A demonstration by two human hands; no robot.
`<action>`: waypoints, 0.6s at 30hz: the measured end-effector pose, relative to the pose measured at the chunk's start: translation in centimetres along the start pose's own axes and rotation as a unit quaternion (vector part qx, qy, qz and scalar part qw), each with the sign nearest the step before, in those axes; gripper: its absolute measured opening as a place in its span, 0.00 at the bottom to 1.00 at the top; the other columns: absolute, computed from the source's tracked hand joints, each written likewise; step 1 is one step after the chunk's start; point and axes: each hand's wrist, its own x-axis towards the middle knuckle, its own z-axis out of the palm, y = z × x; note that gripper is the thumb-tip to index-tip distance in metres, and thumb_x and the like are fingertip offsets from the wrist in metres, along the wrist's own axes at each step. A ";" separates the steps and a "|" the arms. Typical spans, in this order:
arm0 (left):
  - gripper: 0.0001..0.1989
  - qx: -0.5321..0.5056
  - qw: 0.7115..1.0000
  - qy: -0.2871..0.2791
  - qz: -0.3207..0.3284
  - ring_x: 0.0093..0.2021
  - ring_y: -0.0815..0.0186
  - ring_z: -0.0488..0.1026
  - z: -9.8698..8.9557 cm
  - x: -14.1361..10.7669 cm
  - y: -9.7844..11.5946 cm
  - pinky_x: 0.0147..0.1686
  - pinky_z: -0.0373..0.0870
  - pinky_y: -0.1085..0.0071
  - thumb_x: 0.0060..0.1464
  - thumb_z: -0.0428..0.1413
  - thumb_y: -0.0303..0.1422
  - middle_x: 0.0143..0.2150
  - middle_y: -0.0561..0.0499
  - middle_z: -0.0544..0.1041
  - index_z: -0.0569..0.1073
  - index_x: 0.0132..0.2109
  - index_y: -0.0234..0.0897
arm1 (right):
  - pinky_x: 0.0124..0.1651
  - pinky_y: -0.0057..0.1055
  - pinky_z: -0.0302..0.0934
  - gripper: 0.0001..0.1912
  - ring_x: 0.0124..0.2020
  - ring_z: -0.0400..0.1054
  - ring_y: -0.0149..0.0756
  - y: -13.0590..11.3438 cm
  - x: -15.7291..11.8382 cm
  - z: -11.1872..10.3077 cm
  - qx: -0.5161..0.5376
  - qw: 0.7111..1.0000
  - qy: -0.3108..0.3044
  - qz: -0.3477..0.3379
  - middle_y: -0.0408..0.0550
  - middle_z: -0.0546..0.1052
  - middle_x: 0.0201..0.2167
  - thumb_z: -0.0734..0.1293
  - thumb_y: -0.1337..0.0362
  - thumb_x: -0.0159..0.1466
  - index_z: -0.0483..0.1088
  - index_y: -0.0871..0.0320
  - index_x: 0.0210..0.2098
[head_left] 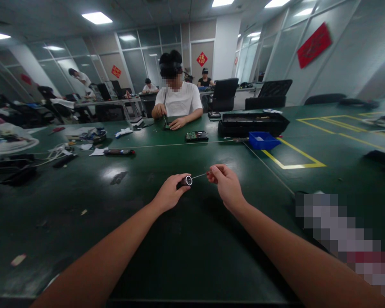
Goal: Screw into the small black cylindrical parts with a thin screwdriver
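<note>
Above the green table (179,265), my left hand (169,194) is closed around a short dark cylinder (186,181) whose silver-ringed end faces me. Inside the ring some detail shows, too small to make out. My right hand (227,186) pinches a thin metal rod (199,175) between thumb and fingers. The rod points left, and its far tip meets or passes just beside the ringed end; I cannot tell which. My fingers cover most of the cylinder's body and the rod's near end.
A dark tool with a red tip (119,152) lies at left. Further back are a circuit-board device (196,136), a blue bin (263,141) and a long black tray (253,127). Across the table a person in a white shirt (181,102) works on a small board.
</note>
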 end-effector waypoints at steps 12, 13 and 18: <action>0.21 0.013 1.000 0.010 0.018 0.55 0.58 0.71 0.0 0.0 -0.1 0.59 0.64 0.58 0.61 0.59 0.30 0.54 0.48 0.77 0.72 0.61 0.43 | 0.37 0.35 0.65 0.17 0.30 0.72 0.36 -0.5 -0.1 -0.2 -0.089 0.996 -0.002 -0.017 0.48 0.79 0.30 0.67 0.49 0.65 0.74 0.57 0.35; 0.21 0.016 1.000 0.011 0.019 0.55 0.57 0.71 0.0 0.0 -0.1 0.58 0.65 0.58 0.61 0.59 0.30 0.54 0.48 0.77 0.72 0.61 0.43 | 0.35 0.34 0.63 0.19 0.28 0.71 0.35 -0.7 -0.2 -0.3 -0.127 0.992 0.000 -0.023 0.47 0.78 0.27 0.66 0.46 0.65 0.75 0.57 0.33; 0.21 0.024 0.999 0.020 0.014 0.53 0.58 0.72 -0.2 -0.1 0.1 0.57 0.65 0.58 0.60 0.60 0.30 0.52 0.48 0.77 0.73 0.60 0.42 | 0.27 0.32 0.55 0.28 0.19 0.64 0.33 -1.8 -0.7 -0.5 -0.247 0.969 0.000 -0.023 0.42 0.71 0.16 0.64 0.39 0.64 0.69 0.55 0.22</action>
